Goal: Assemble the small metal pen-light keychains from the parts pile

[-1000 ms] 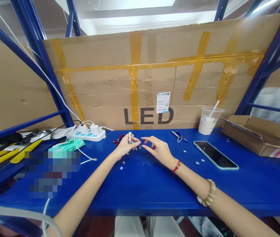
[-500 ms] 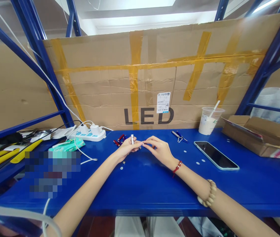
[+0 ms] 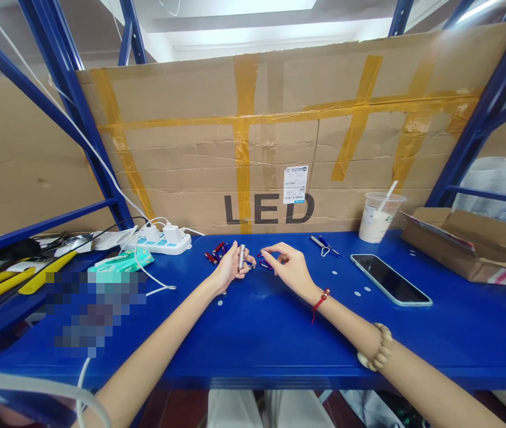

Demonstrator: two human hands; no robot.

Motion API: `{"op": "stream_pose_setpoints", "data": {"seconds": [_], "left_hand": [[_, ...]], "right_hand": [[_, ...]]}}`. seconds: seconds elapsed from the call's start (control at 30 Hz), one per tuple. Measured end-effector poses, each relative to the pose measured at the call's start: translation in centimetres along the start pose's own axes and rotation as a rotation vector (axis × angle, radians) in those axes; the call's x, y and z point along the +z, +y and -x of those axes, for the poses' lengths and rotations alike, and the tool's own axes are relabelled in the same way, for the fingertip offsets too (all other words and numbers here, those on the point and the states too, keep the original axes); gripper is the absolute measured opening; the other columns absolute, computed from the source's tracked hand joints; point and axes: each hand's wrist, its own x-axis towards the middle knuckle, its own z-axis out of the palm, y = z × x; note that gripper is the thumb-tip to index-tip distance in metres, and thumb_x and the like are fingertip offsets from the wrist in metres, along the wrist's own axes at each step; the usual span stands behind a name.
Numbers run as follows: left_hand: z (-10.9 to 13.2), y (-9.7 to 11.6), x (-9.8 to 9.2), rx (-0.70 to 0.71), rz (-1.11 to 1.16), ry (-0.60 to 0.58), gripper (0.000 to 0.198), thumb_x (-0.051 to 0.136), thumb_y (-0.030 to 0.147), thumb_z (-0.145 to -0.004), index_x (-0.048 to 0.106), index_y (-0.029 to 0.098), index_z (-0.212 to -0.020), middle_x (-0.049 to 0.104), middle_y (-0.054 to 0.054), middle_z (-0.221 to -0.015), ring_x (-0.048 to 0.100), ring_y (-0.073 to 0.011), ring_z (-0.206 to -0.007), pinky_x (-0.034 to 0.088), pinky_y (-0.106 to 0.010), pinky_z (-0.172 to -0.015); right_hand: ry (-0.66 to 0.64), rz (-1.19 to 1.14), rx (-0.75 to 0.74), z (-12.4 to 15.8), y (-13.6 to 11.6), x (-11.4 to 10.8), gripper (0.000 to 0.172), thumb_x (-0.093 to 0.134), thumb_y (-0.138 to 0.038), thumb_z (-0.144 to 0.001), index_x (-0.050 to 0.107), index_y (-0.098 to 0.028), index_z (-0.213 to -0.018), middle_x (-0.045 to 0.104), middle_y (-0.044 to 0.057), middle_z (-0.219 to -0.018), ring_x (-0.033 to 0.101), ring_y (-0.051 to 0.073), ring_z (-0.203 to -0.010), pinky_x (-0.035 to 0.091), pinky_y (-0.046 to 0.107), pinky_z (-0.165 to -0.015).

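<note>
My left hand (image 3: 230, 267), palm turned up, grips a short silver tube (image 3: 241, 257) that stands nearly upright against the fingers. Small shiny pieces (image 3: 251, 265) show by its fingertips; what they are I cannot make out. Just to the right, my right hand (image 3: 289, 267) has thumb and forefinger brought together; anything between them is too small to name. Below those fingertips, a small purple-blue metallic piece (image 3: 266, 265) lies on the blue table (image 3: 261, 333). Red and blue small tubes (image 3: 215, 254) lie behind my left hand.
Two pen-like tubes with a clip (image 3: 324, 246), a phone (image 3: 390, 280), a drink cup (image 3: 378, 220) and an open carton (image 3: 471, 249) are on the right. Small white discs (image 3: 357, 294) lie about. Leftward are a power strip (image 3: 163, 242), a green packet (image 3: 121, 261) and cables.
The hands have drawn slightly apart. My left hand has turned palm up, with the silver tube showing more. The purple-blue piece below my right fingers has come into view.
</note>
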Motion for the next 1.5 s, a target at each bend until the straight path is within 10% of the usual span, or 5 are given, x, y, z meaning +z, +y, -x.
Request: {"op": "stream_pose_setpoints", "data": {"seconds": [0.67,1.13,1.5], "left_hand": [[-0.2,-1.3,0.3,0.036,-0.283,0.042,0.025,0.044,0.039,-0.072,0.048,0.016,-0.063,0.043,0.001,-0.064,0.031,-0.0099,-0.057,0.019,-0.021,-0.05],[-0.4,-1.4,0.4,0.038,-0.238,0.109,0.027,0.048,0.041,-0.069,0.038,0.018,-0.059,0.03,0.005,-0.054,0.026,-0.0081,-0.051,0.017,-0.02,-0.046],[-0.4,2.0,-4.0,0.189,-0.246,0.616,0.046,0.047,0.064,-0.072,0.039,0.019,-0.065,0.053,0.0,-0.065,0.036,-0.0072,-0.046,0.024,-0.021,-0.044]], "right_hand": [[-0.195,-0.235,0.235,0.0,-0.2,0.4,0.034,0.065,-0.045,-0.071,0.066,-0.013,-0.082,0.067,0.004,-0.066,0.048,0.007,-0.039,0.039,0.022,-0.04],[-0.211,0.367,-0.281,0.5,-0.6,-0.5,0.02,0.052,-0.033,-0.086,0.069,-0.024,-0.092,0.065,0.001,-0.095,0.051,0.005,-0.049,0.04,0.019,-0.051],[-0.167,0.335,-0.215,0.5,-0.1,-0.5,0.023,0.045,-0.028,-0.089,0.064,-0.024,-0.102,0.064,0.001,-0.094,0.052,0.006,-0.05,0.041,0.02,-0.052]]}}
